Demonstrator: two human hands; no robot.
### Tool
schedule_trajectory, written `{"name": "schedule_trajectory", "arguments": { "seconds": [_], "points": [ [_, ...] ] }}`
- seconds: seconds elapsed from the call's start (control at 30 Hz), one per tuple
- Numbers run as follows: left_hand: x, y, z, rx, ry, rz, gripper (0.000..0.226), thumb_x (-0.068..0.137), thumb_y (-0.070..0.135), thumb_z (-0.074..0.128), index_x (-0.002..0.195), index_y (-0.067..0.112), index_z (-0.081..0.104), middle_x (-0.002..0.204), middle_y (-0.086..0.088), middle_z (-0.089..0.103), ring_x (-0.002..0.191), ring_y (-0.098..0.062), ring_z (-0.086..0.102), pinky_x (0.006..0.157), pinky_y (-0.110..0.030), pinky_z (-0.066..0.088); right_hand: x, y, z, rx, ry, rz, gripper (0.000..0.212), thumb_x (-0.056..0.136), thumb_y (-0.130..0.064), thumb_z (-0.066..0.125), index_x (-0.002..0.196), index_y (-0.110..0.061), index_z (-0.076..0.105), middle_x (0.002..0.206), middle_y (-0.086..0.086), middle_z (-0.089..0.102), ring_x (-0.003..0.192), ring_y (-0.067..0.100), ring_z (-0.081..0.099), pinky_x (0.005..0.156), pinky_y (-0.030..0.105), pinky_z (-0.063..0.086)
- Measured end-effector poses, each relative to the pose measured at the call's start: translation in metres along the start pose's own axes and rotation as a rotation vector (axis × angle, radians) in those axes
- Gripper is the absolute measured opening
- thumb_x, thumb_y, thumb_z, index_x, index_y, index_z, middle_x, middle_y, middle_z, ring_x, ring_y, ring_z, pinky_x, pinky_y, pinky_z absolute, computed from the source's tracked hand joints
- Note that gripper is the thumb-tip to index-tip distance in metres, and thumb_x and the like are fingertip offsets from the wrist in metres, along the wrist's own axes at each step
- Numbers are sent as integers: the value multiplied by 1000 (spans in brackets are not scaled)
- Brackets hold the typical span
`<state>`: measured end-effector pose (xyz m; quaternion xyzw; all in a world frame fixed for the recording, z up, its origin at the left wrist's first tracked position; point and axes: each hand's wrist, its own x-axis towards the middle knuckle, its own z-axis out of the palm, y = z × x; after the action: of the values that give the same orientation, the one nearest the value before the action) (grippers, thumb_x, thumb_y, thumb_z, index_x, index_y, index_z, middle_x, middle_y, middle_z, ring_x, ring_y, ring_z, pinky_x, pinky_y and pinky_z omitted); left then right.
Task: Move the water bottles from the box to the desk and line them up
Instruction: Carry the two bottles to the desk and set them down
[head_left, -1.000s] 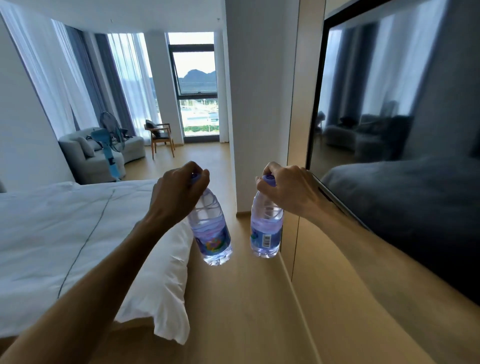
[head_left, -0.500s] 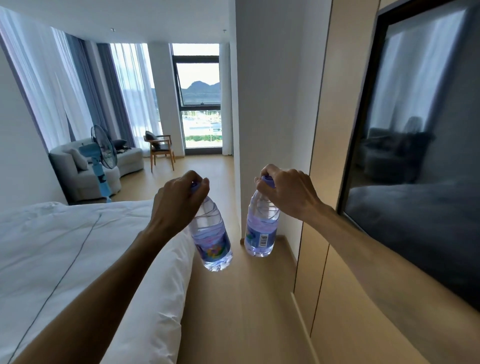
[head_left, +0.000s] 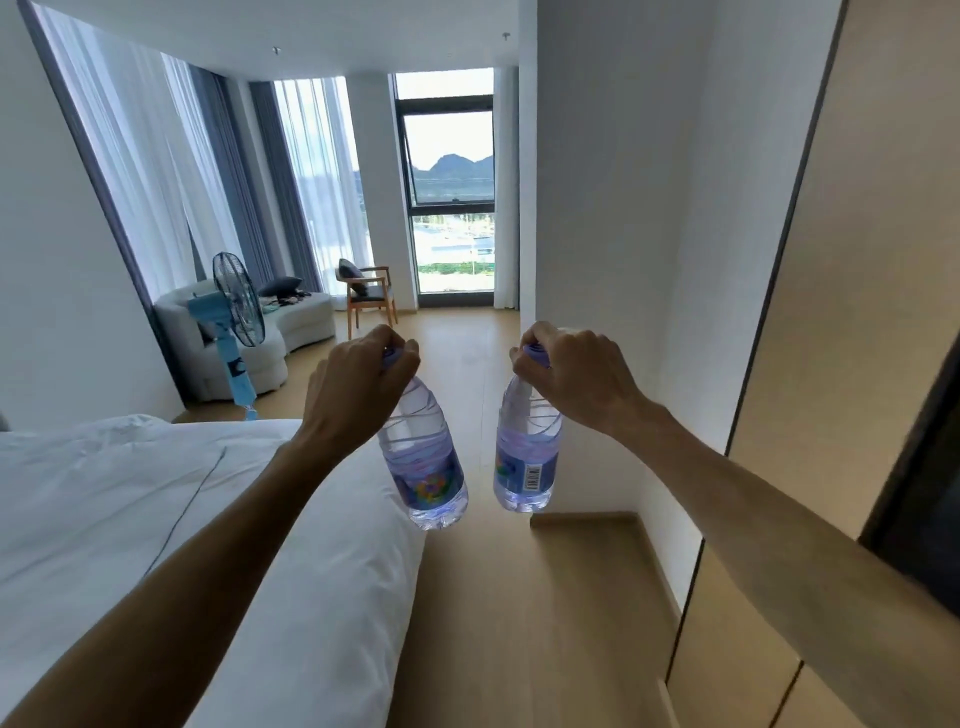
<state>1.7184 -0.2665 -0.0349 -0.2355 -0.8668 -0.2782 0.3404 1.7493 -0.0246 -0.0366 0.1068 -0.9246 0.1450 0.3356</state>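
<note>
Clear plastic hangs from both my hands: my left hand (head_left: 353, 387) has its fingers curled round the purple cap and neck of the left bottle (head_left: 423, 457), and my right hand (head_left: 574, 376) grips the cap of the right bottle (head_left: 527, 457) the same way. Both bottles dangle in the air, well above the wooden floor (head_left: 545, 613), near each other but apart. The left one tilts a little, its base swung to the right, and shows a bright printed label; the right one hangs nearly upright and shows a barcode. Water fills most of each.

Under my left arm lies the bed (head_left: 156, 519) with white bedding, reaching to the near left edge. On the right stands a pale wood wall panel (head_left: 852, 260), with a dark frame (head_left: 919, 493) at the far right edge behind my right arm.

Farther off on the left stands a blue fan (head_left: 231, 332) in front of a grey sofa (head_left: 291, 322). A wooden chair (head_left: 369, 291) sits near the tall window (head_left: 449, 187), where hills show outside, and sheer curtains (head_left: 156, 171) cover the left wall.
</note>
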Motion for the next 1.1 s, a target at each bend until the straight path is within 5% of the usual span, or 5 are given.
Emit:
{"name": "schedule_trajectory", "arguments": {
  "seconds": [0.2,0.6,0.83,1.1],
  "points": [
    [80,-54,53,34,6,-16,21,97,27,53,92,8,59,79,-5,61,64,-22,60,60,-35,53,98,48,62,15,10,-41,35,98,-40,49,107,-10,63,92,7,71,70,17,58,68,21,38],
    [232,-185,181,20,44,-1,21,97,28,52,85,12,59,67,3,55,54,-9,50,49,-23,36,268,139,203,29,47,-51,34,95,-40,53,102,-10,65,90,7,71,68,11,50,68,20,36],
    [337,-272,267,-4,15,19,20,97,31,52,84,16,56,62,12,49,53,-7,50,49,-23,39,381,188,290,39,62,8,31,95,-38,54,101,-10,65,91,6,71,67,12,54,66,19,38],
    [448,-357,352,-53,-27,-12,24,98,29,50,91,8,59,69,2,55,55,-9,52,51,-22,38,499,249,378,67,101,32,34,96,-39,53,108,-9,64,99,8,72,83,24,67,72,21,44]
  ]
}}
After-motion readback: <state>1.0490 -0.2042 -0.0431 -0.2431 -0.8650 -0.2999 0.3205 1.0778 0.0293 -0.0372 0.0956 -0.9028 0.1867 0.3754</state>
